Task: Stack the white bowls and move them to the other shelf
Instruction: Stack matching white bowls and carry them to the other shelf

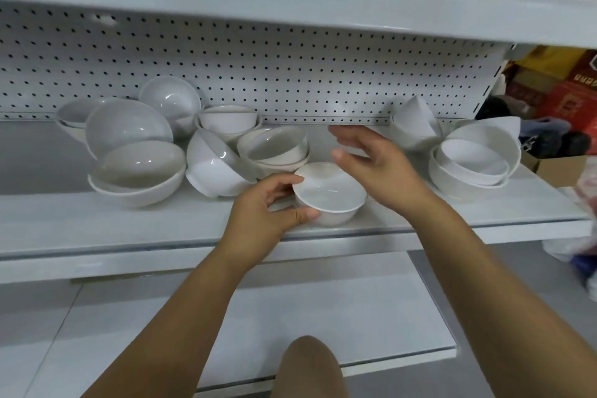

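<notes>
Progress: early, I judge. Every bowl in view is on the middle shelf (pixel 97 229), and none has been moved.
Done: only loose nests of two or three, no real stack.
Left to do: gather both groups into one stack, then carry it over.
Front bowl (pixel 329 194): upright at the shelf's front edge, plain glossy white.
Left hand (pixel 268 203): thumb and fingers curled round the front bowl's left side.
Right hand (pixel 378 168): fingers spread, holding nothing, just above and right of the front bowl.
Left group (pixel 139 171): left of the front bowl, tilted and leaning together.
Right group (pixel 475 168): right of the front bowl, partly nested.
</notes>
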A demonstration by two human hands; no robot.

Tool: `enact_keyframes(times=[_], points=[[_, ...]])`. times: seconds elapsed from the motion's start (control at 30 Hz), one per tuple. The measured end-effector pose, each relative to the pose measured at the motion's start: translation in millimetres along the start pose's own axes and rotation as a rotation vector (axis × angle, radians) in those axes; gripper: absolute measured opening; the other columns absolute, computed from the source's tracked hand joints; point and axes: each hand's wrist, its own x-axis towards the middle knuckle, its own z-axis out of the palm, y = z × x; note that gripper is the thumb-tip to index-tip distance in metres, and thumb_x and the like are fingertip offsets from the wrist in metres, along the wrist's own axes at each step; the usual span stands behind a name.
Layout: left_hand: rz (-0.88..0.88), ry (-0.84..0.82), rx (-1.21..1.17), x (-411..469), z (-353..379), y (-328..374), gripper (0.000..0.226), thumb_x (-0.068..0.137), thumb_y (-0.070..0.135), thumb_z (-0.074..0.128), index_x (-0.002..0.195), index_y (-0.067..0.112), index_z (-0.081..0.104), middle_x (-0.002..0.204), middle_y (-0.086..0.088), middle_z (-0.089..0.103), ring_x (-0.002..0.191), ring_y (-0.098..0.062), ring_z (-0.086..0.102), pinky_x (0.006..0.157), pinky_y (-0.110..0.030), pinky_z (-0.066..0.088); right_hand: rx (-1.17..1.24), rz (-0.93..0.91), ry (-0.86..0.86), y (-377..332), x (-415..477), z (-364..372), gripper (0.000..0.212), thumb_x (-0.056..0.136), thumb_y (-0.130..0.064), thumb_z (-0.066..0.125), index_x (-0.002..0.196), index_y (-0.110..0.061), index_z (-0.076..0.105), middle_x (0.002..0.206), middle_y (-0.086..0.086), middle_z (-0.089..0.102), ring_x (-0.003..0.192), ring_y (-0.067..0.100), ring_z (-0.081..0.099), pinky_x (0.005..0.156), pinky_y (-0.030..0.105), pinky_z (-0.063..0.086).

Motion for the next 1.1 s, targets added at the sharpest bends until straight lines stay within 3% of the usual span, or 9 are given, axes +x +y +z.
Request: enact_keyframes(times=[0.1,0.3,0.37,0.47,0.57,0.73,0.93,1.1], points=[[-0.002,0.015,-0.004,0.2,0.6,0.5,0.051,0.068,0.007,0.092,0.114,0.018,0.072,0.115,0.006,0.076,0.112,-0.009,0.069,0.096,-0.02,0.051,-0.038,-0.004,-0.029,-1.2,30.8,14.6,0.024,0.092,-0.036,0.075,0.113,-0.047,0.07,0.131,-0.018,0.066,0.126,-0.001,0.058,0.111,0.036,0.048],[0.006,0.025,0.04,1.0,1.4,0.5,0.053,0.067,0.013,0.093,0.115,0.021,0.071,0.117,0.005,0.074,0.11,-0.008,0.068,0.093,-0.018,0.051,-0.104,0.046,-0.155,4.8,54.9,23.3,0.035,0.086,-0.031,0.082,0.119,-0.033,0.074,0.127,-0.014,0.07,0.126,0.001,0.058,0.11,0.018,0.041],[0.006,0.024,0.062,0.8,2.0,0.3,0.052,0.068,0.014,0.094,0.114,0.023,0.071,0.117,0.005,0.074,0.11,-0.008,0.068,0.093,-0.018,0.051,-0.113,0.048,-0.164,5.0,54.8,25.5,0.028,0.084,-0.028,0.084,0.111,-0.029,0.076,0.109,-0.024,0.072,0.112,-0.007,0.062,0.099,0.01,0.042],[-0.001,0.016,0.063,1.3,1.3,0.6,0.052,0.069,0.014,0.093,0.114,0.023,0.071,0.117,0.005,0.073,0.11,-0.007,0.068,0.094,-0.019,0.052,-0.114,0.043,-0.105,6.9,53.5,31.1,0.016,0.084,-0.014,0.084,0.095,-0.02,0.075,0.073,-0.029,0.065,0.071,-0.012,0.058,0.075,0.003,0.039],[0.0,0.014,0.076,0.4,1.7,1.7,0.053,0.069,0.014,0.093,0.116,0.022,0.071,0.116,0.006,0.073,0.109,-0.004,0.068,0.091,-0.015,0.051,-0.089,0.061,-0.078,6.4,53.1,33.7,0.016,0.081,-0.011,0.085,0.09,-0.02,0.075,0.064,-0.025,0.063,0.064,-0.011,0.056,0.072,0.006,0.039],[0.009,0.021,0.086,0.3,2.4,0.1,0.053,0.07,0.014,0.093,0.117,0.021,0.07,0.116,0.008,0.074,0.108,-0.002,0.067,0.091,-0.013,0.05,0.106,0.056,0.01,5.6,47.8,32.4,0.021,0.079,-0.001,0.085,0.082,-0.02,0.076,0.085,0.001,0.073,0.082,0.013,0.066,0.088,0.031,0.054],[0.01,0.029,0.119,-0.5,2.4,-1.4,0.052,0.071,0.019,0.093,0.117,0.027,0.071,0.115,0.01,0.074,0.11,-0.001,0.067,0.095,-0.015,0.05,0.206,0.015,0.214,-1.7,26.3,23.8,0.016,0.082,0.0,0.082,0.089,-0.012,0.076,0.078,-0.015,0.076,0.079,-0.001,0.071,0.076,0.012,0.051],[0.008,0.033,0.122,-1.7,4.6,-2.0,0.053,0.071,0.019,0.092,0.118,0.028,0.07,0.117,0.01,0.072,0.11,0.0,0.066,0.092,-0.012,0.049,0.28,-0.03,0.341,2.0,-18.3,9.0,0.019,0.083,0.003,0.079,0.092,-0.013,0.076,0.082,-0.014,0.078,0.079,0.0,0.072,0.077,0.015,0.054]])
